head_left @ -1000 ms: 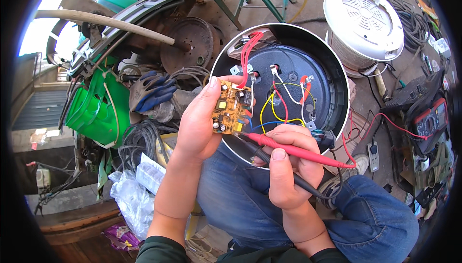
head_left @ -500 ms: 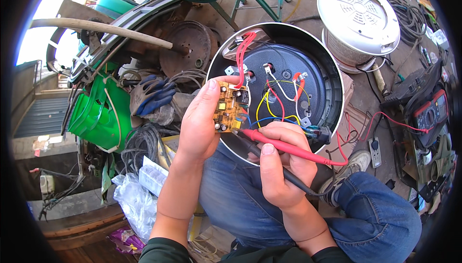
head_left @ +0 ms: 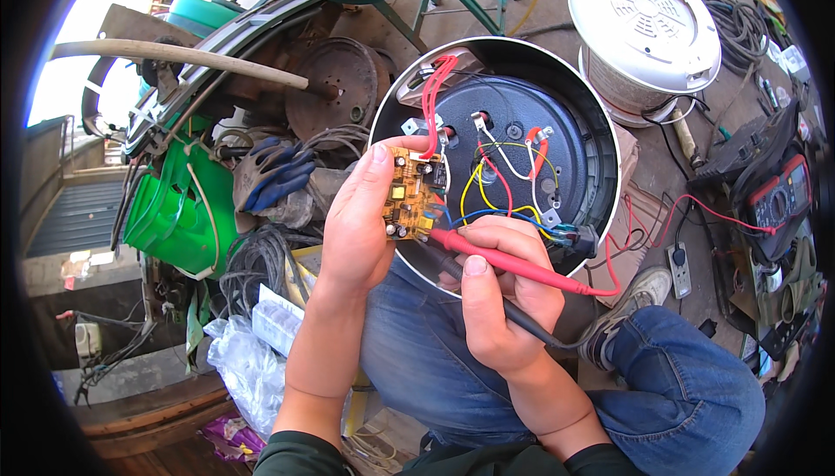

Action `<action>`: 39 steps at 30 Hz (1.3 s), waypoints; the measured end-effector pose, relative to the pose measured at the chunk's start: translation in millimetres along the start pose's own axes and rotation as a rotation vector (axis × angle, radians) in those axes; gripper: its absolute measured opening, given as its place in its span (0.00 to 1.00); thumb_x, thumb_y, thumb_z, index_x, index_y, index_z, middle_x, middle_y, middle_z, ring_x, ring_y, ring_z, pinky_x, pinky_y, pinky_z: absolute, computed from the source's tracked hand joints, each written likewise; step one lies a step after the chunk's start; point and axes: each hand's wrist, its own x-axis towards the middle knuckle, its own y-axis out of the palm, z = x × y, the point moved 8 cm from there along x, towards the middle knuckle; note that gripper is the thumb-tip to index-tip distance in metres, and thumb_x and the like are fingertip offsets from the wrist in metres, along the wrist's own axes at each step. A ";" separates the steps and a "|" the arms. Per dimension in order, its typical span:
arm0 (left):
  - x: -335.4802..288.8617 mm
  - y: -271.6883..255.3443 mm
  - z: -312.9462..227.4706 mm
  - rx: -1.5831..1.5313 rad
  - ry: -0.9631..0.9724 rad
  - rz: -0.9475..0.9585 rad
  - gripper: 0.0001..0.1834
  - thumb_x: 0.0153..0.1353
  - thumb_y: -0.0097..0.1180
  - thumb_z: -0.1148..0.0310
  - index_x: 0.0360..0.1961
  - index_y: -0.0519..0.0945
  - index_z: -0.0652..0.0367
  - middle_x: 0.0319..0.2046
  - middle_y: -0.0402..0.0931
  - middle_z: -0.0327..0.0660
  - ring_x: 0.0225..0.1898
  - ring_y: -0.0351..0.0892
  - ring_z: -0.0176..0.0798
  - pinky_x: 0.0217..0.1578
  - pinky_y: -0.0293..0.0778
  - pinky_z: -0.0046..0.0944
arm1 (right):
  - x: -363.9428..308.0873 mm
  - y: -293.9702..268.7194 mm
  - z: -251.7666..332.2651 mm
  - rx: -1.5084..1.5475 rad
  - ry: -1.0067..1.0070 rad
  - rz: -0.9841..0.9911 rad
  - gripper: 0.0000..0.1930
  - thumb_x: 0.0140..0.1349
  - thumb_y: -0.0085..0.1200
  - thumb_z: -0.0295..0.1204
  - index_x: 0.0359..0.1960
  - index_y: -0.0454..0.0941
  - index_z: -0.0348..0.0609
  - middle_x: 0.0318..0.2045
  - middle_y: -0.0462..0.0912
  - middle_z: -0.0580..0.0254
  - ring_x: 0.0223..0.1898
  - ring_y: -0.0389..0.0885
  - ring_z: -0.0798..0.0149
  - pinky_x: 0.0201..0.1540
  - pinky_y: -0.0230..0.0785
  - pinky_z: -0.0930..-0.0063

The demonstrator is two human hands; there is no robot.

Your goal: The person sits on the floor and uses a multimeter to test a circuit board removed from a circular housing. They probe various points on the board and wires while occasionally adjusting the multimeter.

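My left hand (head_left: 359,206) is closed on the left edge of a small tan circuit board (head_left: 405,206), holding it up over the rim of an opened round appliance housing (head_left: 612,171). Red wires (head_left: 432,102) run from the board into the housing. Pinched together in my right hand (head_left: 509,302) are a red test probe (head_left: 513,265) and a black test probe (head_left: 526,328). Their tips point at the board's lower right corner; whether both touch it I cannot tell. Inside the housing, yellow, white, red and blue wires cross a dark round plate (head_left: 522,115).
A red and black multimeter (head_left: 780,202) stands at the right, with a red lead running from it. Behind the housing is a white round appliance (head_left: 644,32). To the left are a green bucket (head_left: 174,215), work gloves (head_left: 274,171), coiled cables (head_left: 261,271) and a clear plastic bag (head_left: 248,372).
Both hands stay in nearly the same place around the board. The probes have shifted very slightly to the left, and the whole view has moved a little.
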 end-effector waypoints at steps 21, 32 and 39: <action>-0.8 3.5 -0.2 0.022 0.007 0.005 0.23 0.80 0.34 0.57 0.56 0.74 0.64 0.42 0.79 0.40 0.37 0.80 0.29 0.40 0.79 0.31 | 0.2 -0.2 -3.5 0.203 0.089 -0.127 0.11 0.63 0.51 0.14 0.47 0.75 0.27 0.46 0.76 0.47 0.33 0.79 0.69 0.34 0.75 0.78; 6.4 1.8 0.9 0.069 0.055 -0.026 0.23 0.79 0.35 0.57 0.55 0.74 0.66 0.43 0.81 0.43 0.39 0.82 0.33 0.43 0.79 0.34 | 4.3 -4.1 2.9 -0.110 -0.155 -0.089 0.10 0.66 0.48 0.16 0.48 0.75 0.28 0.48 0.74 0.49 0.35 0.81 0.67 0.35 0.79 0.78; 5.0 -39.0 12.8 -0.001 0.013 -0.071 0.24 0.79 0.36 0.53 0.60 0.72 0.60 0.44 0.79 0.39 0.44 0.79 0.30 0.45 0.74 0.31 | -1.2 10.5 0.6 0.114 -0.213 -0.100 0.11 0.64 0.50 0.14 0.49 0.74 0.27 0.46 0.77 0.46 0.49 0.77 0.49 0.51 0.71 0.63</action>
